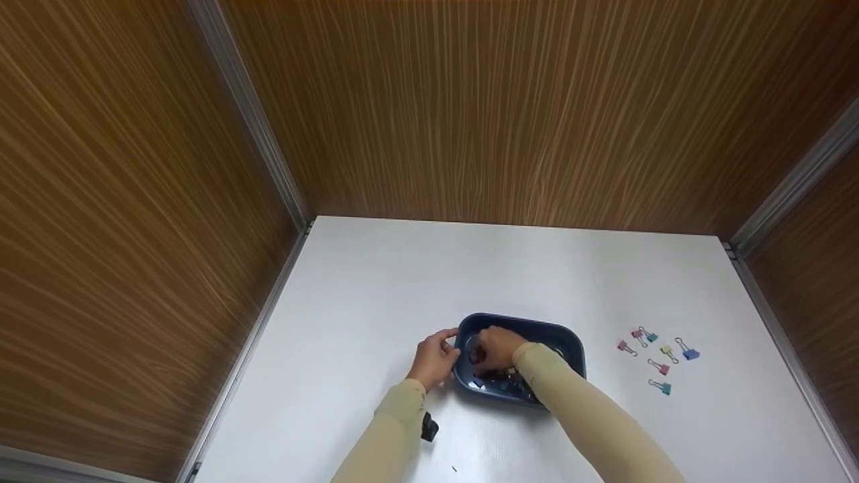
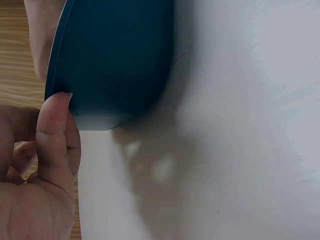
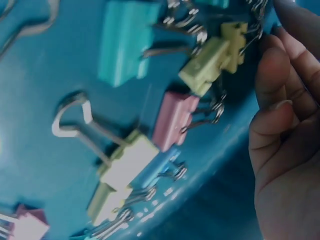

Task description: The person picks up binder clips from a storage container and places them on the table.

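A dark blue plastic tray (image 1: 574, 345) with rounded corners stands before me on the white table. My left hand (image 1: 433, 361) holds its left end, the thumb (image 2: 54, 120) against the outer wall at the rim. Inside the tray is my right hand (image 1: 500, 349), fingers loosely bent. Several colored binder clips lie in the tray: in the right wrist view a teal clip (image 3: 126, 42), a pink clip (image 3: 172, 120) and a pale yellow clip (image 3: 129, 162) show beside that hand. No clip shows between its thumb and fingers.
Several loose binder clips lie on the table right of the tray, among them a blue clip (image 1: 690, 353), a yellow clip (image 1: 668, 351) and a teal clip (image 1: 664, 388). Wood-grain panels (image 1: 470, 114) wall the white table (image 1: 376, 268) at the back and sides.
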The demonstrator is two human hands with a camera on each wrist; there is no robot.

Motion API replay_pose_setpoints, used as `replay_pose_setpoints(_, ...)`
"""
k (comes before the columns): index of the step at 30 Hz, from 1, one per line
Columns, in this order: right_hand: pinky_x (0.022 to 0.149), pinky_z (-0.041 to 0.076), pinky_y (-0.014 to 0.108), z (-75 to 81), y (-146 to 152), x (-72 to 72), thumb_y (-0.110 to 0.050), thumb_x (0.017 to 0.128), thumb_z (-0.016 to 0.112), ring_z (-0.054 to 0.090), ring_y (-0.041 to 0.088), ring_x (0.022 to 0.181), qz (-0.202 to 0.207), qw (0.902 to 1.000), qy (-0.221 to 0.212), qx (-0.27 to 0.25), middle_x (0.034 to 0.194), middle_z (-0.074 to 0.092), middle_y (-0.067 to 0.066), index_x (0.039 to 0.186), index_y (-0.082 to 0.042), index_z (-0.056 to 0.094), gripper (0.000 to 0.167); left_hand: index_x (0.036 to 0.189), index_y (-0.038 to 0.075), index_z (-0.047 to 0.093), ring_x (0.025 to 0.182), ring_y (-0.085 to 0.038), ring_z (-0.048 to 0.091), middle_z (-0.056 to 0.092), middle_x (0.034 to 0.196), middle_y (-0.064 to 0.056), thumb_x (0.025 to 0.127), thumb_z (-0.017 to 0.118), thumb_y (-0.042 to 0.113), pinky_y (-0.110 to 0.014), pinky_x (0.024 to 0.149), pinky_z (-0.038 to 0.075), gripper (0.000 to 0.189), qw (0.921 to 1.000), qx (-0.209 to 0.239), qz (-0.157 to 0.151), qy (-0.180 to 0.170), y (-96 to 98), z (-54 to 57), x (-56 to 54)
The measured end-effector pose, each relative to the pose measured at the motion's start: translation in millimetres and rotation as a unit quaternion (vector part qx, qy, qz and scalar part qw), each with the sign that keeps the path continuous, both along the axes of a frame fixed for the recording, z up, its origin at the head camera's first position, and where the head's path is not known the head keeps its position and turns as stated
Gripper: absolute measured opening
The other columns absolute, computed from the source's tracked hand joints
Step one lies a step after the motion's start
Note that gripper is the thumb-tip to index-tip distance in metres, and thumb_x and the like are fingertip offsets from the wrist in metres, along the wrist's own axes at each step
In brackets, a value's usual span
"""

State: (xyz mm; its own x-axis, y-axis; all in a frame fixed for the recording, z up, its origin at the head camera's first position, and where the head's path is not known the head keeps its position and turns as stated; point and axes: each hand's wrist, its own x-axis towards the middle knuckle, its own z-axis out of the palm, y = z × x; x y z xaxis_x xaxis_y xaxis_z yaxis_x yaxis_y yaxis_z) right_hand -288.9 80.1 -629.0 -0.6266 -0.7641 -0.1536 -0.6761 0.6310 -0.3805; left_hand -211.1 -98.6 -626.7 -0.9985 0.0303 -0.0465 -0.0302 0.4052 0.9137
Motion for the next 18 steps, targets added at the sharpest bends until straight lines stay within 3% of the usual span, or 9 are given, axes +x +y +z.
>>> replay_pose_setpoints(4, 0.052, 0.046, 0.023, 3.0, -3, 2.5, -0.034, 0.066, 0.085, 0.053, 0.003, 0.052, 0.012, 0.9998, -0.019, 0.001, 0.06, 0.059, -0.014, 0.073, -0.016, 0.07, 0.025, 0.13, 0.008, 0.058, 0.047, -0.008, 0.054, 0.057, 0.073, 0.003, 0.089, 0.063, 0.001, -0.024, 0.046, 0.047, 0.042, 1.0, -0.001, 0.0, 0.0, 0.3, -0.3, -0.3)
replay_pose_setpoints(11, 0.056, 0.047, 0.025, 10.4, -5, 6.4, -0.031, 0.066, 0.087, 0.054, 0.005, 0.058, 0.007, 0.9949, -0.077, 0.064, 0.064, 0.06, -0.013, 0.078, -0.018, 0.071, 0.024, 0.13, 0.006, 0.058, 0.05, -0.007, 0.053, 0.056, 0.073, 0.003, 0.089, 0.063, 0.001, -0.023, 0.048, 0.048, 0.041, 0.9999, -0.009, -0.001, 0.011, -0.4, -0.5, -0.3)
replay_pose_setpoints(13, 0.055, 0.047, 0.025, 9.4, -4, 5.8, -0.028, 0.066, 0.086, 0.054, 0.005, 0.057, 0.009, 0.9951, -0.075, 0.065, 0.063, 0.06, -0.012, 0.076, -0.017, 0.07, 0.022, 0.129, 0.006, 0.058, 0.048, -0.007, 0.053, 0.055, 0.072, 0.003, 0.089, 0.063, 0.0, -0.024, 0.047, 0.048, 0.042, 0.9999, -0.006, -0.002, 0.012, -0.5, -0.8, 0.1)
replay_pose_setpoints(18, 0.057, 0.047, 0.024, 3.7, -1, 0.5, -0.027, 0.069, 0.083, 0.053, 0.004, 0.057, -0.001, 0.9988, -0.021, 0.044, 0.063, 0.058, -0.014, 0.075, -0.019, 0.069, 0.017, 0.129, 0.005, 0.058, 0.044, -0.008, 0.052, 0.053, 0.071, 0.002, 0.088, 0.062, -0.001, -0.025, 0.042, 0.049, 0.042, 0.9999, 0.006, -0.005, 0.013, -0.5, -0.4, 0.8)
